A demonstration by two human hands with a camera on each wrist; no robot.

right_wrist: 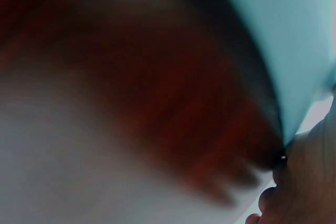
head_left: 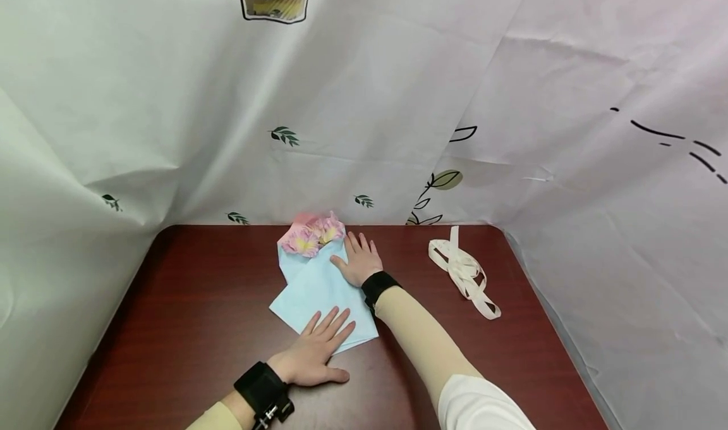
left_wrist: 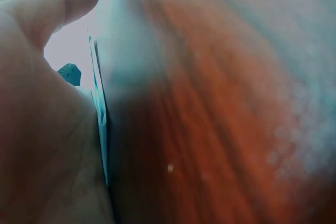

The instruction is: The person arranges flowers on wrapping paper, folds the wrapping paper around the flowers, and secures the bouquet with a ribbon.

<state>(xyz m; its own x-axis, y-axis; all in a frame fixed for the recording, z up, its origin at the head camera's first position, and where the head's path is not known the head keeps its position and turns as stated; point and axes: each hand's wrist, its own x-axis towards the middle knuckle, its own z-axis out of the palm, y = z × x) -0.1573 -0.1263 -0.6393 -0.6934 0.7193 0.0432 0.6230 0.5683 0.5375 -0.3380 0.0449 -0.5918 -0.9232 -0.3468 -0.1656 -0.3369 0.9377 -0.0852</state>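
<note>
A light blue wrapping sheet point(head_left: 318, 291) lies folded on the table, with pink and yellow flowers point(head_left: 309, 237) showing at its far end. My left hand point(head_left: 315, 354) rests with spread, straight fingers on the sheet's near edge; its palm and thumb fill the left side of the left wrist view, beside the thin folded edge of the sheet point(left_wrist: 101, 114). Farther away, my right hand point(head_left: 361, 262) lies flat, fingers extended, along the sheet's right edge near the flowers. The right wrist view shows part of that hand point(right_wrist: 307, 177) next to the blue sheet point(right_wrist: 294, 40).
A loosely bundled cream ribbon point(head_left: 463, 269) lies on the dark red-brown table point(head_left: 205, 303), right of my right hand. White printed fabric point(head_left: 364, 101) hangs behind the table and along both sides.
</note>
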